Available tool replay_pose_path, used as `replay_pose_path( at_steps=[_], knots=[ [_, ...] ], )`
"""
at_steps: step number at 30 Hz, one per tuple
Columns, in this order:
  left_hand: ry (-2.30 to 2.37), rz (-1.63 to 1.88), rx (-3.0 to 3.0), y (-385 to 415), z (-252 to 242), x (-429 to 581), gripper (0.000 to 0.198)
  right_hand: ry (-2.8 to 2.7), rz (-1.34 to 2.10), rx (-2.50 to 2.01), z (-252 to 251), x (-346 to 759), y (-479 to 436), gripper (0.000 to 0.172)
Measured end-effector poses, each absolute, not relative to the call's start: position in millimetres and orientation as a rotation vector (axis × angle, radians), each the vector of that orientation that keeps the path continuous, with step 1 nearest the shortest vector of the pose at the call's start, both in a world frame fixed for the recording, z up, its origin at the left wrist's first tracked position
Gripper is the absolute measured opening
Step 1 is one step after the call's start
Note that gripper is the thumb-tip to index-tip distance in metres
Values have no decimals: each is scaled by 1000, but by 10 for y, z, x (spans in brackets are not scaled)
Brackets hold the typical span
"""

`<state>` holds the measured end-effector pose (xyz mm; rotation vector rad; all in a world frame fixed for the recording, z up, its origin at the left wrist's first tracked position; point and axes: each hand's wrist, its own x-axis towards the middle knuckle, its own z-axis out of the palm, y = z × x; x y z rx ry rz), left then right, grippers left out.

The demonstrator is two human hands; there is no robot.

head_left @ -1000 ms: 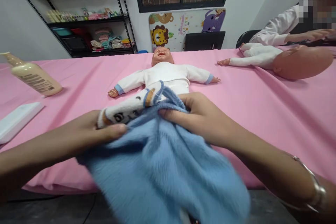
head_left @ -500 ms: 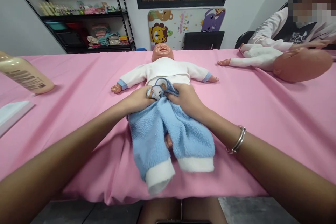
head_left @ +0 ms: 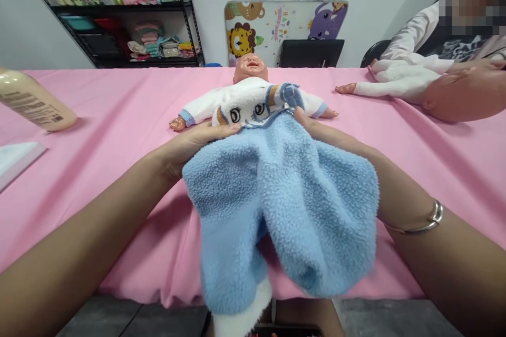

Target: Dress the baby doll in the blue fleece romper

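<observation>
A fluffy blue garment (head_left: 284, 184) with white cuffs and a white printed upper part is spread between my hands, above the doll's lower body. My left hand (head_left: 190, 142) grips its left side, thumb on top near the seam. On the right side, my right hand (head_left: 324, 129) is closed on it, thumb showing and the other fingers hidden beneath the cloth. Behind the garment a baby doll (head_left: 251, 67) in a white top with blue cuffs lies face up, arms spread. The garment hides its belly and legs.
On the pink-covered table (head_left: 98, 95), a bottle (head_left: 35, 102) and a white packet (head_left: 19, 160) lie at the left. At the right a person (head_left: 419, 31) sits behind another doll (head_left: 462, 95). A shelf (head_left: 118, 9) stands behind at the left.
The blue garment has been lifted toward me and opened wider, with its printed front now showing. My hands have moved apart, and one trouser leg now hangs over the table edge.
</observation>
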<state>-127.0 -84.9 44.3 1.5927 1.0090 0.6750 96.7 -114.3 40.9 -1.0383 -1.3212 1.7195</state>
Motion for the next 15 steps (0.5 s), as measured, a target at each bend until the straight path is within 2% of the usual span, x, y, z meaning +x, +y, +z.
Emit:
replay_pose_path(
  at_steps=[4,9,12,15],
  knots=[
    [922,643,1502,-828,449,-1311,48,-1235,1839,-972,366,1015,-1129,34],
    [881,556,1518,-798,457,-1400,62,-1299,1743,-965,336,1102,-1068,50],
    [863,541,1547,-816,481,-1417,68,-1412,1654,-985,360,1155,-1040,48],
    [900,466,1584,-872,523,-1412,62,-1702,1700,-1042,453,1174,-1124,40]
  ],
)
